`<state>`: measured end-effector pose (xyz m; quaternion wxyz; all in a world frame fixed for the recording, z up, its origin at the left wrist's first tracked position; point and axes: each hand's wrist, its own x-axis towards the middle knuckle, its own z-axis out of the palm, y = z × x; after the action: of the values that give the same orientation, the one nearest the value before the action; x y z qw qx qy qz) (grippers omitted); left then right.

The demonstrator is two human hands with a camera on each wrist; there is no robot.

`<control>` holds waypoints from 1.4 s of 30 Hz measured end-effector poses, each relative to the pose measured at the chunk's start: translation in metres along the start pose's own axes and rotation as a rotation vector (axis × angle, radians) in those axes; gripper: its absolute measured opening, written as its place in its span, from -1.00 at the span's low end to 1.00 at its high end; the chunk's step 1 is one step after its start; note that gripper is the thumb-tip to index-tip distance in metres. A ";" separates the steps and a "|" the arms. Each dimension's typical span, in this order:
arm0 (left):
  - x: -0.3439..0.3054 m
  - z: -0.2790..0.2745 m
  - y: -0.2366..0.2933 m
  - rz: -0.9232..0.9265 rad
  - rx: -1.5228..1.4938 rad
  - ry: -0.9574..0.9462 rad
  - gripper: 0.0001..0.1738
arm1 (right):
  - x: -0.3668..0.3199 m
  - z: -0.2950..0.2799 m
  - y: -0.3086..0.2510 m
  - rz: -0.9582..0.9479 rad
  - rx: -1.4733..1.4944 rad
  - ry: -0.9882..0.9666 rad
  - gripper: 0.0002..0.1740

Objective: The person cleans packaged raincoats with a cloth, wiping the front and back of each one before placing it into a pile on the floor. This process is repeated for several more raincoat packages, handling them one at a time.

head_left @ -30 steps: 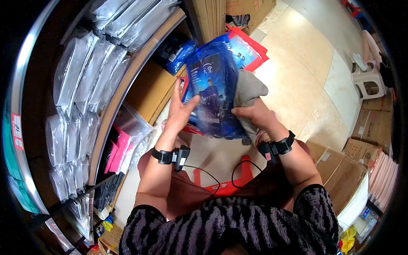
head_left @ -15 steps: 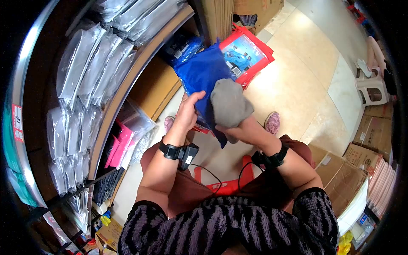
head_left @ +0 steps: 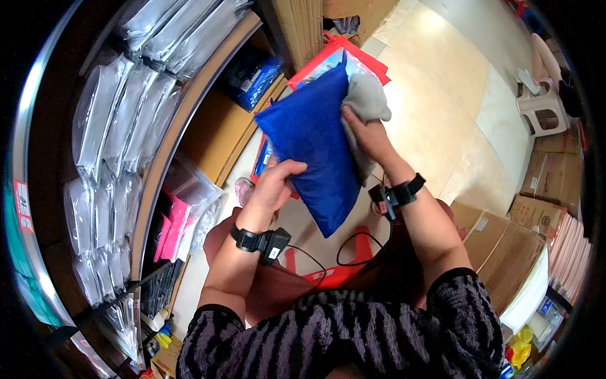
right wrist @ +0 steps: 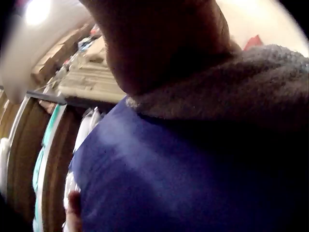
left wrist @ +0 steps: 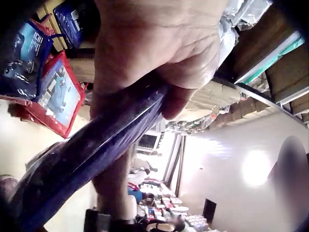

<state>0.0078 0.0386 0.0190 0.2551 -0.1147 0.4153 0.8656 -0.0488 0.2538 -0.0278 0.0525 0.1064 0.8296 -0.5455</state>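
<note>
At our far left, clear-wrapped packs (head_left: 104, 120) fill the shelf unit (head_left: 183, 123) in rows behind its curved front edge. Near the lower end of that edge we have pink items (head_left: 169, 235) in clear plastic, and near its upper end a blue packet (head_left: 249, 82) lies on a brown board (head_left: 221, 129).

Next comes our left hand (head_left: 274, 188), pinching the lower left edge of the blue package (head_left: 315, 148): our thumb lies across the top face and the fingers go beneath. We hold the package above the floor (head_left: 442, 114), tilted, with one corner pointing down toward our lap and another pointing away from us. Beyond its far corner is a red-edged package (head_left: 334, 55), partly covered from our view. Below, between our legs, is a red stool (head_left: 328, 276).

Our right hand (head_left: 371, 138) is at the package's right edge, gripping a grey cloth (head_left: 366, 98) that touches that edge. Our thumb presses on the cloth; how the other fingers lie we cannot tell.

Farther right, well apart from our hands, a white stool (head_left: 544, 114) stands on the floor. Nearer us are cardboard boxes (head_left: 508, 259), and just beside them is a pale pink stack (head_left: 568, 256).
</note>
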 end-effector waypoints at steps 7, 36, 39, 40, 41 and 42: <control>0.002 -0.029 0.033 -0.049 -0.250 0.003 -0.41 | -0.016 -0.011 0.013 0.158 0.637 -0.477 -0.39; 0.021 -0.050 -0.010 -0.099 -0.296 0.300 -0.63 | -0.073 0.025 -0.024 -0.956 -0.629 -0.265 -0.45; 0.019 -0.043 -0.009 -0.033 -0.258 0.348 -0.63 | -0.058 0.016 -0.016 -0.970 -0.564 -0.260 -0.47; 0.018 -0.045 -0.008 -0.030 -0.271 0.337 -0.63 | -0.055 0.013 -0.016 -0.968 -0.530 -0.276 -0.48; 0.017 -0.046 -0.006 -0.028 -0.285 0.324 -0.62 | -0.051 0.010 -0.017 -0.966 -0.497 -0.290 -0.48; 0.017 -0.047 -0.003 -0.025 -0.299 0.310 -0.62 | -0.046 0.006 -0.017 -0.970 -0.429 -0.317 -0.45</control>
<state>-0.0056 0.0092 -0.0196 0.1789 -0.2882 0.3150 0.8864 -0.0078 0.2360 -0.0056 -0.0600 -0.3845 0.8579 -0.3355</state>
